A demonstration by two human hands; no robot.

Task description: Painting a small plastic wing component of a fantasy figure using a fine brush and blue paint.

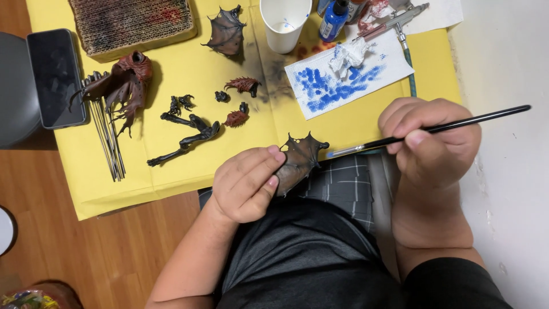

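Observation:
My left hand (247, 183) pinches a dark, ragged model wing (300, 157) by its lower edge, holding it above my lap. A thin black paintbrush (434, 128) is gripped in my right hand (433, 140), its tip pointing left and ending just right of the wing. Both hands hover at the near edge of the yellow paper sheet (171, 171).
On the sheet lie a second wing (227, 31), a reddish torso piece (126, 80), black limb parts (186, 137), small red spiky parts (243, 86), metal rods (108, 137), a cardboard block (131, 23), a white cup (284, 23), a blue bottle (333, 19), a blue-stained paper towel (343, 74). A phone (56, 77) lies left.

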